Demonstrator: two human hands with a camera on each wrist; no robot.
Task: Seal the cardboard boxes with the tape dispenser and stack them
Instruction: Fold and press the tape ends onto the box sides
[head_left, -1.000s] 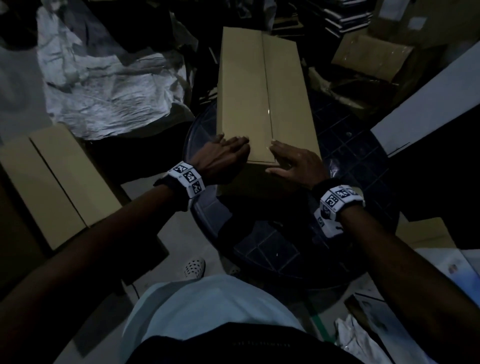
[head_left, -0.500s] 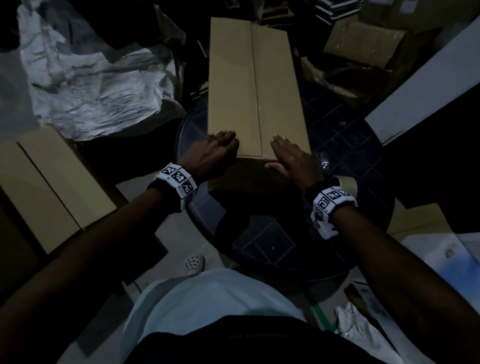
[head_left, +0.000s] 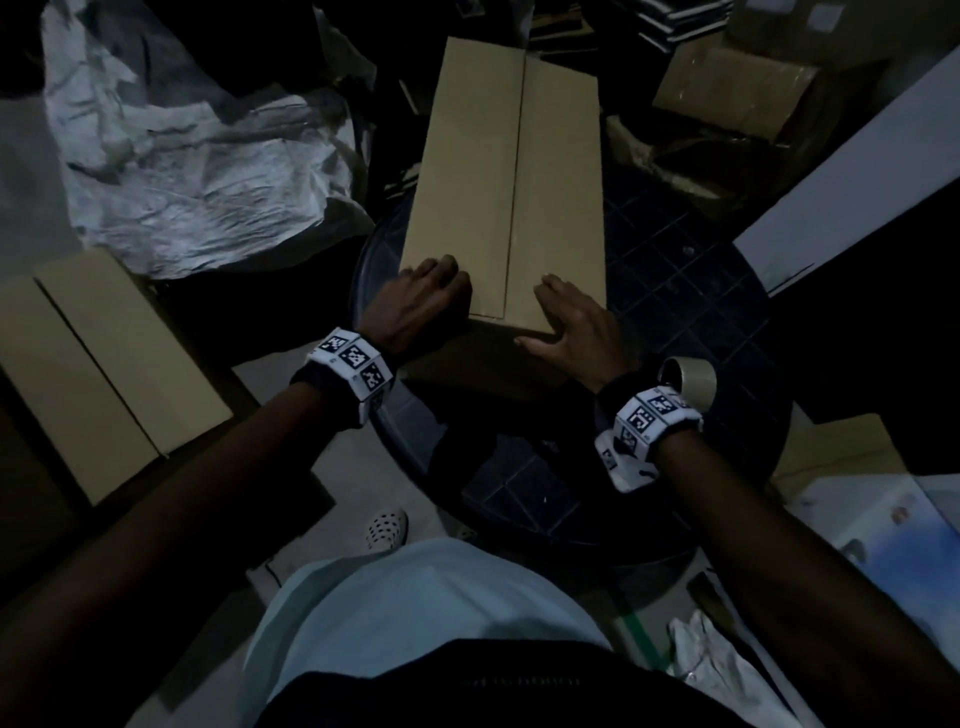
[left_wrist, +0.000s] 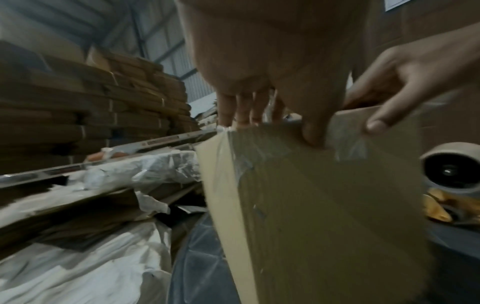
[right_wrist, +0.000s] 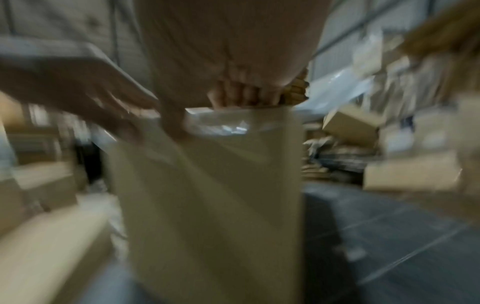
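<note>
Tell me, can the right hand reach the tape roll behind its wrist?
Probably yes. The tape roll sits on the dark table just beside the right hand, which rests on the cardboard box. Nothing lies between them.

Bare-armed worker wears a pale blue shirt (head_left: 415, 613), white perforated clog (head_left: 385, 529), and white wristbands (head_left: 353, 371) printed with black square marker codes on both wrists.

- left hand (head_left: 415, 306) palm down, fingers (left_wrist: 241, 111) straight and together, thumb bent over edge
- right hand (head_left: 576, 327) flat, fingers spread, thumb out
- both forearms extended forward
</note>
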